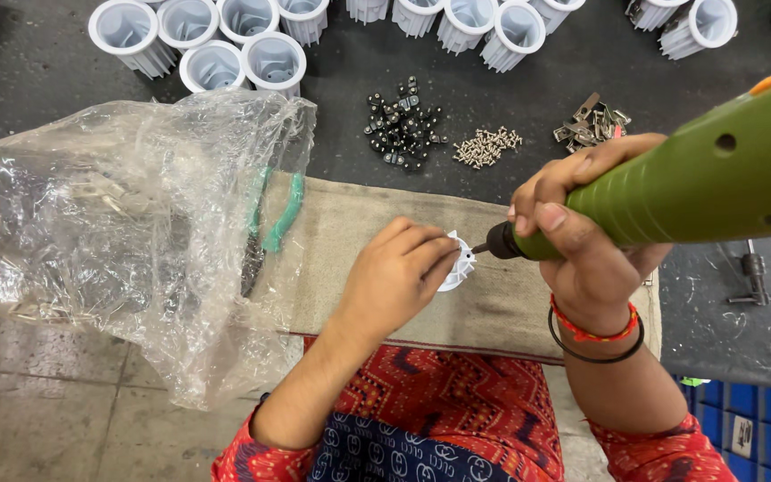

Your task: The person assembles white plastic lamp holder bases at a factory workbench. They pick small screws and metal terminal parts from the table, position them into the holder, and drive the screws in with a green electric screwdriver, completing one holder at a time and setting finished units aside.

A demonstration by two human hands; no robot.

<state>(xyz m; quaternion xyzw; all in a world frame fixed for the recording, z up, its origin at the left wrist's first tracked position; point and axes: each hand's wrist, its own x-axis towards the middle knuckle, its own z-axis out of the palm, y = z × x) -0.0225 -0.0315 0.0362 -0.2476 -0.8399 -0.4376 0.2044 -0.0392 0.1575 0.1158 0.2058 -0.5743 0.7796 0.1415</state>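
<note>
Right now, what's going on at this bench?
A person sits at a cloth-covered bench. The left hand holds a small white plastic part down on the cloth, and the right hand grips a green power screwdriver with its tip at the part. To the left lies a clear plastic bag, with green-handled pliers showing at its edge. Beyond the cloth sit piles of black clips, screws and metal pieces, plus rows of white housings.
</note>
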